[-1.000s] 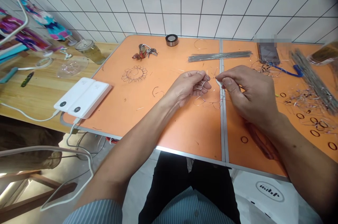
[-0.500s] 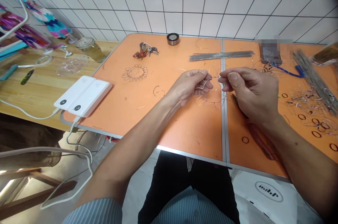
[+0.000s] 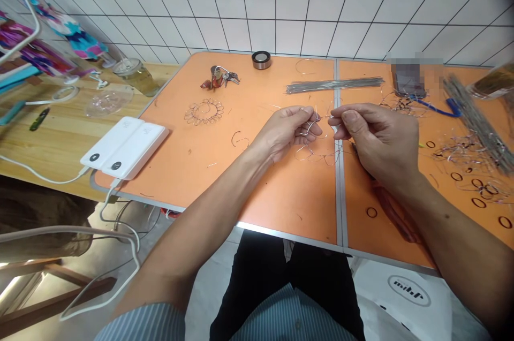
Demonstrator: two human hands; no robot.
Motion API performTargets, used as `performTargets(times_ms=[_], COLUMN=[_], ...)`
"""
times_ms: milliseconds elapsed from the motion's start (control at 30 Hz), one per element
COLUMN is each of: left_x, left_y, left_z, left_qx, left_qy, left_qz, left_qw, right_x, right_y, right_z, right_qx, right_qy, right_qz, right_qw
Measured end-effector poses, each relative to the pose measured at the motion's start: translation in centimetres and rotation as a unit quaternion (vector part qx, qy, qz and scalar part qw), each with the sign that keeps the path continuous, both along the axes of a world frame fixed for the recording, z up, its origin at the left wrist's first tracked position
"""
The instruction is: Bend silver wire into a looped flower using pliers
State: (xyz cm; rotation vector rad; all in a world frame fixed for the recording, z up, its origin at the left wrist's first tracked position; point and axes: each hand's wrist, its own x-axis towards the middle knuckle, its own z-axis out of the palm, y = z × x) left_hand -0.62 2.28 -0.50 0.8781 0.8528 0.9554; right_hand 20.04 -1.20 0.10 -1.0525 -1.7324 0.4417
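Observation:
Above the orange table (image 3: 265, 202), my left hand (image 3: 295, 126) pinches a thin, looped wire piece (image 3: 308, 132) between thumb and fingers. Its fine loops hang below the fingertips. Close by on the right, my right hand (image 3: 375, 140) is closed, thumb against forefinger, at a thin wire end running toward the left hand. Red-handled pliers (image 3: 395, 212) lie partly hidden under my right forearm. A flower-like ring of wire loops (image 3: 204, 112) rests to the left, with a small curved wire (image 3: 240, 140) nearer my left wrist.
A bundle of straight wires (image 3: 335, 84) lies at the back, near a roll of tape (image 3: 261, 60) and keys (image 3: 220, 77). On the right are a phone (image 3: 407, 80), tangled wire scraps (image 3: 460, 149) and several dark rings (image 3: 478, 203). White power banks (image 3: 125, 147) sit at left.
Both hands hold nearly the same pose. My right hand has shifted very slightly left, and the whole view has moved a little.

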Motion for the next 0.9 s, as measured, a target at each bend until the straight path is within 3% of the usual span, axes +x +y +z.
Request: performTargets(times_ms=[900], left_x=[0.09], left_y=[-0.49], left_z=[-0.30], left_qx=[0.019], left_qy=[0.000], left_qz=[-0.021], left_qw=[1.000], right_x=[0.07], right_y=[-0.48], right_z=[0.79], right_qx=[0.045], right_qy=[-0.077], right_qz=[0.006], right_qw=[0.996])
